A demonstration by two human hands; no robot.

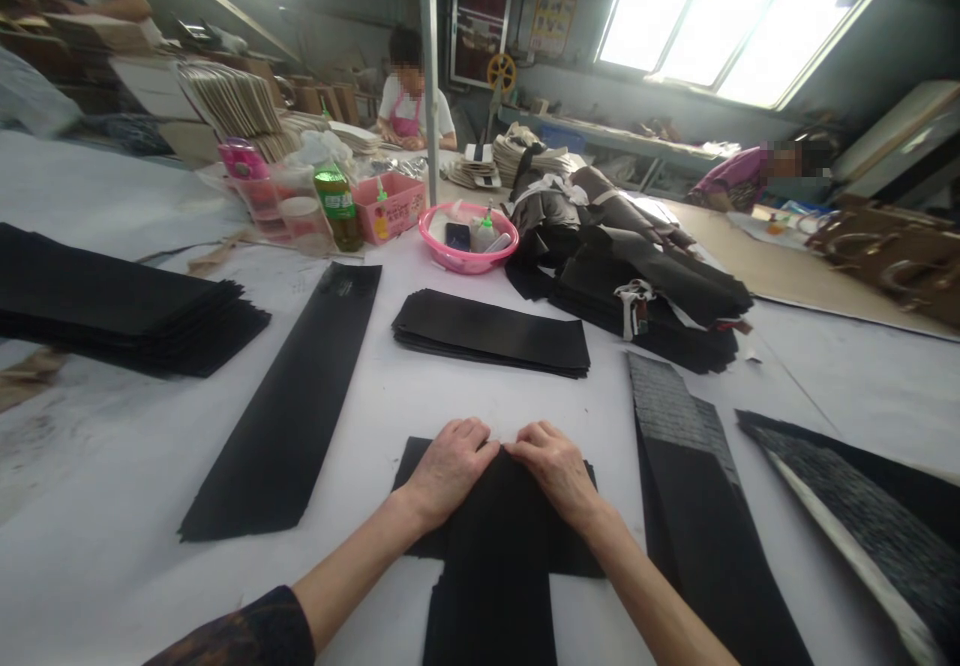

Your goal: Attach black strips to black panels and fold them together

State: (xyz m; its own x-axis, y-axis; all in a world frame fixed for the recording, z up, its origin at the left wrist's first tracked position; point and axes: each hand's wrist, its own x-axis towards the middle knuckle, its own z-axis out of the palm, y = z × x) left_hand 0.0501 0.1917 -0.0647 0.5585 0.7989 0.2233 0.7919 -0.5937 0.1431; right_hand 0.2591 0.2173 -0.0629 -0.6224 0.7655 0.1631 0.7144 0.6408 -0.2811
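Directly in front of me a long black strip of sheet material point(499, 566) lies lengthwise over a black piece set crosswise point(574, 546). At the far end of the long strip, my left hand point(455, 466) pinches its left corner with curled fingers. My right hand point(553, 468) does the same at the right corner, thumb and fingers together. The two hands nearly meet at the strip's top edge. Beyond them rests a short stack of black pieces point(491, 333). To the left lies a long black strip point(289, 411), flat on the white table point(352, 586).
A thick black stack point(112, 296) lies far left. On the right are grey-patterned black strips point(705, 486) and a larger patterned piece point(870, 526). Behind stand a pink basin point(469, 263), a green-labelled bottle point(337, 208), a pink basket point(390, 211) and piled dark material point(645, 281). Other people sit farther back.
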